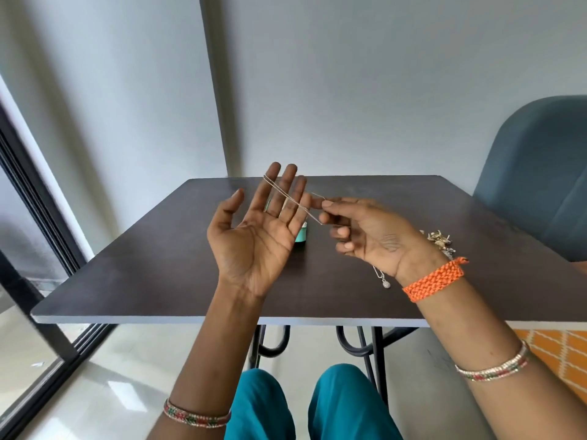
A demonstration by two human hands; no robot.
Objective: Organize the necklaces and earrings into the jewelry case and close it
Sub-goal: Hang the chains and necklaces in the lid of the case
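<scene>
**Hands above the table, jewelry to the right**

The left hand (pixel 254 236) is raised above the dark rectangular wooden table (pixel 158 274), hiding most of a small teal case (pixel 301 234) behind it. Right of it, the right hand (pixel 368 236) pinches a thin gold chain necklace (pixel 286 193) stretched across the left fingers. A silver pendant necklace (pixel 383 280) and clustered gold earrings (pixel 440 239) lie on the table behind the right wrist.

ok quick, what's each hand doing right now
Left hand: open, palm up, fingers straight, the chain looped over them.
Right hand: pinching the chain between thumb and forefinger.
</scene>
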